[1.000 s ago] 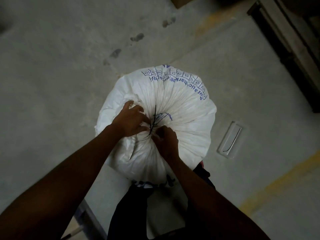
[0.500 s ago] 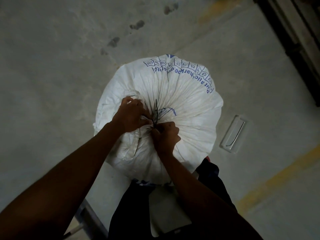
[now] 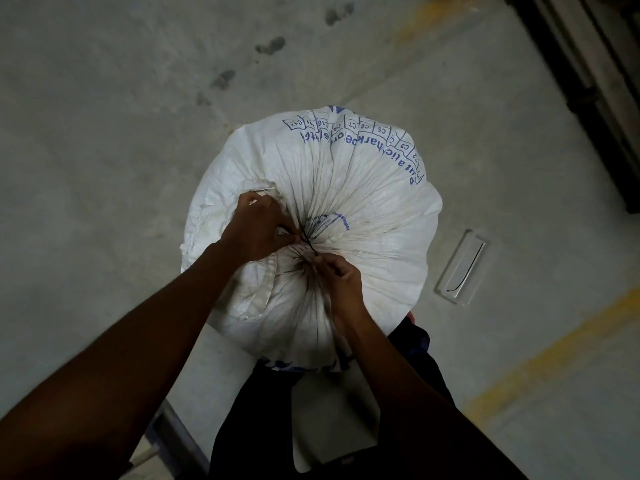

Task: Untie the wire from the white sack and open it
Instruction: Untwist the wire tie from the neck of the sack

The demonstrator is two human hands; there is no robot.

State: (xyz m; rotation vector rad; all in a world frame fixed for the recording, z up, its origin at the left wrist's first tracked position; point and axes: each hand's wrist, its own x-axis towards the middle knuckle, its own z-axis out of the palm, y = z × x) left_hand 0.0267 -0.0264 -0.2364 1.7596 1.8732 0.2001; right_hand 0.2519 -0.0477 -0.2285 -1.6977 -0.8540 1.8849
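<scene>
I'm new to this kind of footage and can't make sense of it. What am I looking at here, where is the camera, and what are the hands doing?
No machine here: a person wears a camera on the head, looking down at their own arms. A full white sack with blue print stands on a concrete floor, its mouth gathered shut at the middle. A thin dark wire ties that gathered neck. The left hand pinches the cloth and wire from one side, and the right hand pinches the wire from the other. The sack is not yet open. A small clear tray lies on the floor to the right.
</scene>
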